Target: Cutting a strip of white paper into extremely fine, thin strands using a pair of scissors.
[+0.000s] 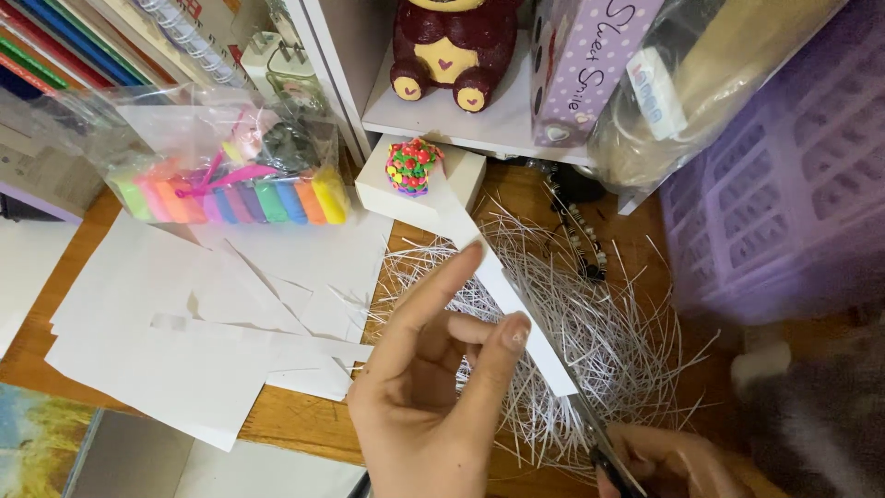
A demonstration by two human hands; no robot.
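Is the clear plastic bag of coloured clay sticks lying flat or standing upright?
Lying flat: the clear plastic bag rests on its side on the wooden desk, with its coloured clay sticks showing in one row.

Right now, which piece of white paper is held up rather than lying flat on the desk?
The long narrow strip pinched by the left hand over the shreds; the other sheets lie flat.

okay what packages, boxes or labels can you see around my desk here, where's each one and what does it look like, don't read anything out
Clear plastic bag: upper left on the desk, holding a row of rainbow-coloured blocks.
Purple box: upright on the white shelf, lilac with white polka dots and script.
Label: small, white with blue print, on a clear wrapped bundle right of the box.
Small white box: below the shelf, a colourful beaded ball on top.
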